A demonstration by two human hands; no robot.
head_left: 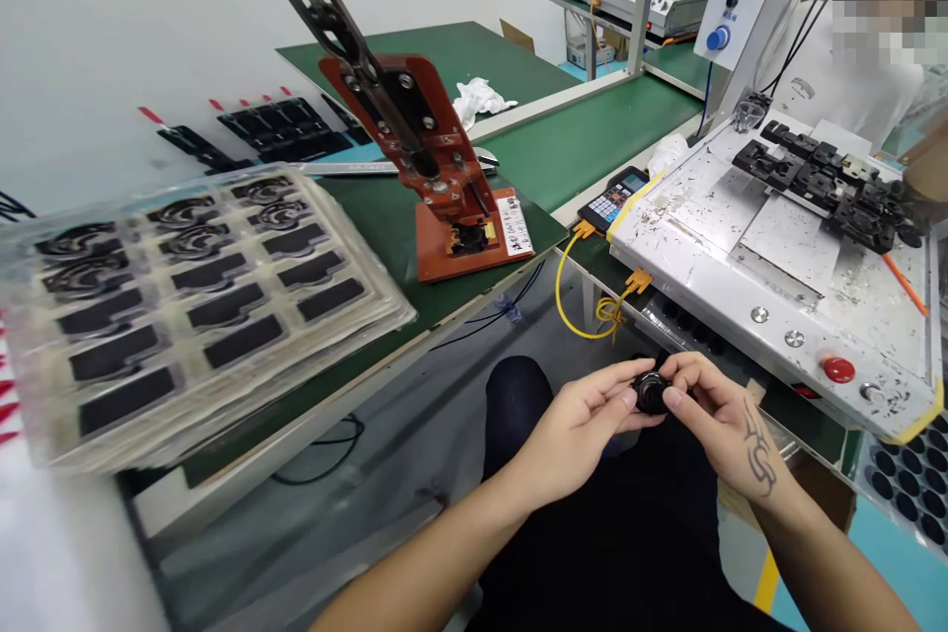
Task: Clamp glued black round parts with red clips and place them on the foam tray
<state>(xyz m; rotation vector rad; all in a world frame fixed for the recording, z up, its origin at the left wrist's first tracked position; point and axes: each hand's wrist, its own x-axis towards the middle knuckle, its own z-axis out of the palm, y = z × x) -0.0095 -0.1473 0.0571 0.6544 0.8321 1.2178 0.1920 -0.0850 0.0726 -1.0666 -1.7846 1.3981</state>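
Fingertips of both hands pinch a small round black plastic part (652, 392) at lower centre of the frame — left hand (574, 434) closed on its left side, right hand (722, 420) on its right. Above left stands a red lever press (415, 133); at far left, stacked clear trays (185, 306) of black pieces.

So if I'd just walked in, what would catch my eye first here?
Probably the tall orange lever press with its red-tipped handle, standing on the green bench at centre. To its left lies a stack of clear trays holding black parts. Low in front, the left hand and right hand together pinch a small black round part over the person's lap.
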